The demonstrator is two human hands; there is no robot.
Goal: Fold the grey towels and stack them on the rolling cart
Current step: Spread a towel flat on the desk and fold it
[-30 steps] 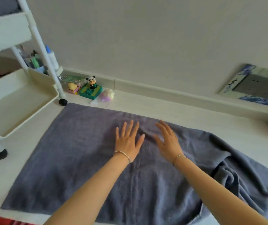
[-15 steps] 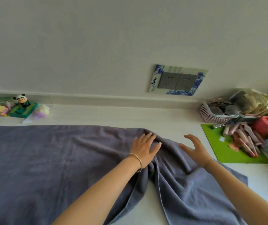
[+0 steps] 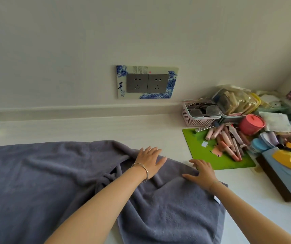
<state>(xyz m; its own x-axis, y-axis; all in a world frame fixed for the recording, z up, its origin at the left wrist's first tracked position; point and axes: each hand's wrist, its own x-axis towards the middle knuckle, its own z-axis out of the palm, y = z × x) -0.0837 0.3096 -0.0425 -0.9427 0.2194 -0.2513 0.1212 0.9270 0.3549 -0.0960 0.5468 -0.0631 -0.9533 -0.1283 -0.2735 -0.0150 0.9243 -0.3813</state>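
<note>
A large grey towel [image 3: 26,178] lies spread over the white table, flat on the left and bunched into folds in the middle and on the right. My left hand [image 3: 149,160] presses flat on the towel's far right part, fingers straight, a bangle on the wrist. My right hand [image 3: 202,170] rests with spread fingers on the towel's far right corner, by the green mat. A small white label shows at the towel's right edge. The rolling cart is out of view.
A green mat [image 3: 201,155] with pink tubes and pens lies right of the towel. Behind it stand a pink basket [image 3: 198,120], a red lidded cup [image 3: 251,124] and piled clutter. A brown box [image 3: 275,180] sits at the right. A wall socket plate [image 3: 147,81] is behind.
The view has swung right, away from the cart. Both hands have slid rightward across the towel, from its flat middle to the rumpled right end.
</note>
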